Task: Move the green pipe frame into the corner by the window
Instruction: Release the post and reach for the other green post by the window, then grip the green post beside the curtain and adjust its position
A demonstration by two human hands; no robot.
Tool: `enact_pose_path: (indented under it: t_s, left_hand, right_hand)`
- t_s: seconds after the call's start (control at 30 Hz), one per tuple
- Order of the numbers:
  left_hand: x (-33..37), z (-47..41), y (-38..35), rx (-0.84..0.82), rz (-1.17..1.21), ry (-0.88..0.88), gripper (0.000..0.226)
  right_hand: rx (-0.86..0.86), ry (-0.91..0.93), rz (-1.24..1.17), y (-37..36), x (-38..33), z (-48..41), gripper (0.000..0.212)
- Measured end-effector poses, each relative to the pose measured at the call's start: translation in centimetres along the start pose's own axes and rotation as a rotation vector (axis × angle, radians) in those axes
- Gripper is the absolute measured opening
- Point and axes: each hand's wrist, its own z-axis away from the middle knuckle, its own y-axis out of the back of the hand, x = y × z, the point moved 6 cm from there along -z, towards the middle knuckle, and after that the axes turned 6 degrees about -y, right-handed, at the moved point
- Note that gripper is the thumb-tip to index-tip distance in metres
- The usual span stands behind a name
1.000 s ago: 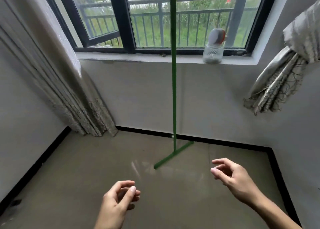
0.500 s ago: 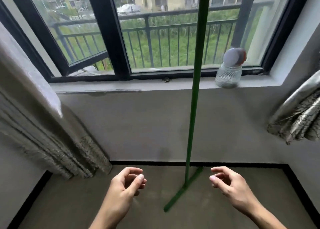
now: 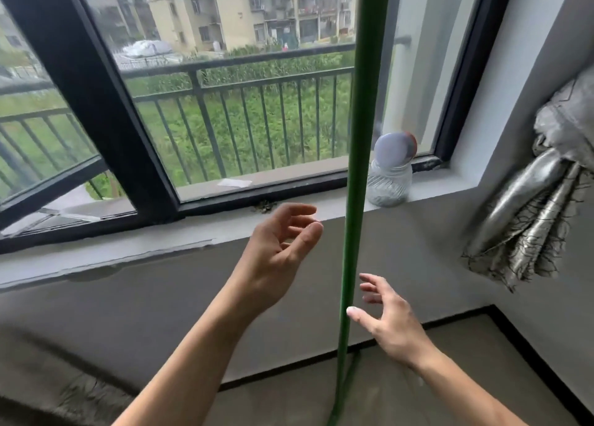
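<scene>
Both hands have come up from down low and are now close to the green pipe frame (image 3: 355, 200), which stands upright in front of the window (image 3: 225, 104) near the glass jar (image 3: 389, 181). The left hand (image 3: 276, 258) is open and holds nothing, just beside the pole. The right hand (image 3: 389, 319) is open too, thumb touching the pole, so I think a grab comes next.

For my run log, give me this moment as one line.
stage: reaching | left hand: open, beside green pipe frame | right hand: open, thumb at pole | grasp: none
</scene>
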Motion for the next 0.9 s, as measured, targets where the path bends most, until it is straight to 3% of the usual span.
enact_pose_path:
  t_s: [0.1, 0.23, 0.4, 0.6, 0.77, 0.9]
  left_hand:
    - [0.9, -4.1, -1.3, -0.124, -0.004, -0.099, 0.029]
    - [1.0, -7.4, -3.6, -0.31, 0.027, -0.197, 0.031]
    - [0.6, -10.7, -5.3, -0.455, 0.106, -0.266, 0.029]
    - [0.6, -14.6, -8.4, -0.666, 0.155, -0.378, 0.029]
    - [1.7, -17.6, -12.7, -0.731, 0.184, -0.497, 0.024]
    - [2.2, -19.7, -17.7, -0.745, 0.228, -0.499, 0.029]
  right_hand:
    - [0.014, 0.001, 0.004, -1.3, -0.8, -2.6, 0.058]
    - [0.047, -0.053, 0.014, -2.2, -0.8, -4.8, 0.028]
    - [0.105, -0.102, 0.098, -1.8, 0.0, -5.5, 0.037]
    - [0.355, -0.245, 0.04, 0.0, 0.8, -5.7, 0.053]
    - [0.499, -0.366, 0.029, 2.8, 2.5, -6.9, 0.005]
    - [0.634, -0.406, -0.03, 6.6, 4.5, -8.1, 0.013]
